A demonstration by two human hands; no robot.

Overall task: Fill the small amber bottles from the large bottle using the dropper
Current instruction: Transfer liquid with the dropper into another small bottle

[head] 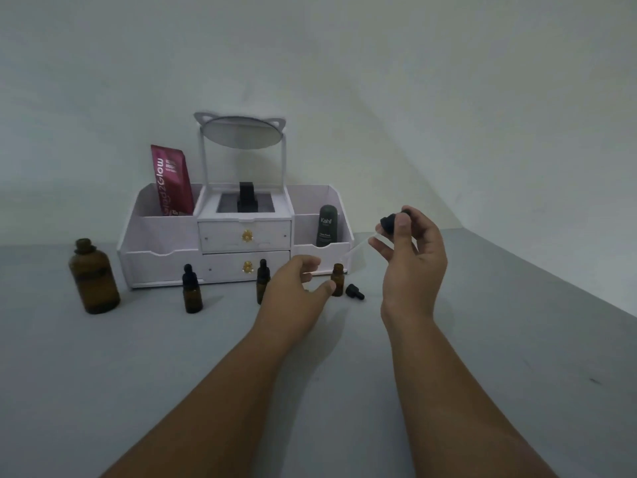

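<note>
The large amber bottle [93, 277] stands uncapped at the far left of the grey table. Three small amber bottles stand in front of the organizer: one capped [192, 290], one capped [262, 281] partly behind my left hand, and one open [337, 279]. A loose black cap [355, 291] lies just right of the open bottle. My right hand [412, 262] pinches the black bulb of a dropper [391, 222], raised above the table, its clear glass tube slanting down-left. My left hand [296, 288] hovers beside the open bottle with fingers loosely curled, holding nothing.
A white cosmetic organizer [238, 243] with two drawers and a round mirror [241, 132] stands against the wall. It holds a maroon pouch [171, 181], a black item [245, 197] and a dark tube [326, 225]. The table's right edge [551, 270] runs diagonally.
</note>
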